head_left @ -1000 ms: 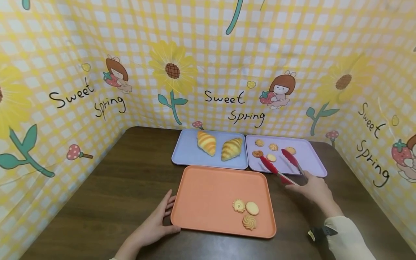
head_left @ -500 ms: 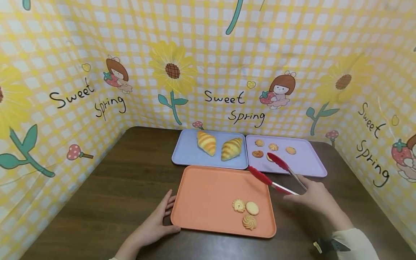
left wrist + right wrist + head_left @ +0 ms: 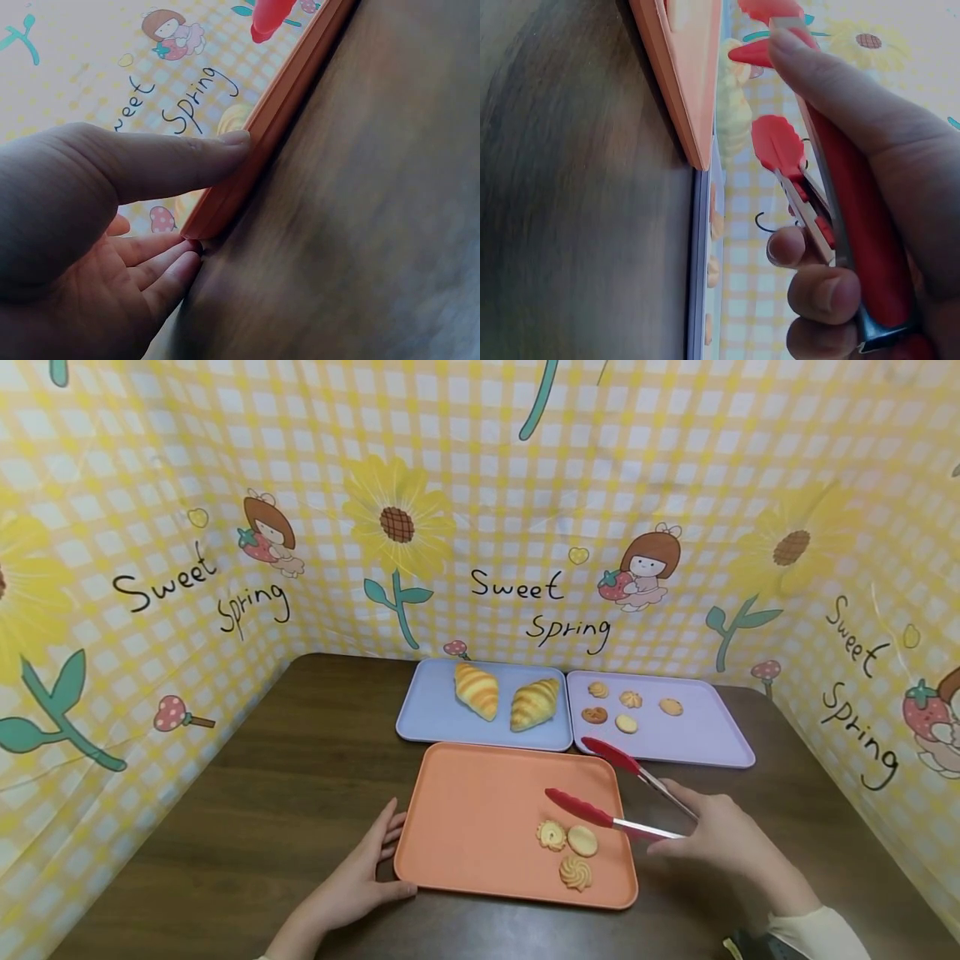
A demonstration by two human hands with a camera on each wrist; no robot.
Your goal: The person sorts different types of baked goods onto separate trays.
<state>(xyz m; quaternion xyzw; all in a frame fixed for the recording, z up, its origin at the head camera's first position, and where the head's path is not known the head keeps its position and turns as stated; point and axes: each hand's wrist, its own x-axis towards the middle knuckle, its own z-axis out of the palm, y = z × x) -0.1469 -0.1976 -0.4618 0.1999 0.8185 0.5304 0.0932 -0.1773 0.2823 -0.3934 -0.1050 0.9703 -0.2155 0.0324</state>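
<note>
My right hand (image 3: 723, 835) grips a pair of red-tipped tongs (image 3: 637, 829). Their arms are spread apart with nothing between the tips. One red tip hangs over the orange tray (image 3: 472, 810), the other near its back right corner. In the right wrist view, the thumb lies along one red handle of the tongs (image 3: 855, 202) and the fingers curl round the other side. My left hand (image 3: 356, 868) rests at the orange tray's front left corner, thumb on the front rim and fingers along the left side. Several cookies (image 3: 582, 841) lie in the tray's right part.
A blue tray (image 3: 431, 718) behind holds two croissants (image 3: 477, 691). Beside it on the right, a lilac tray (image 3: 712, 735) carries several small cookies (image 3: 631, 699). All the trays stand on a dark wooden table (image 3: 247, 793), with a patterned cloth (image 3: 480, 510) hung behind and at both sides.
My right hand has drawn the tongs back from the lilac tray, toward me and leftward, over the orange tray; they carry nothing. The left hand and the cookies stay in place.
</note>
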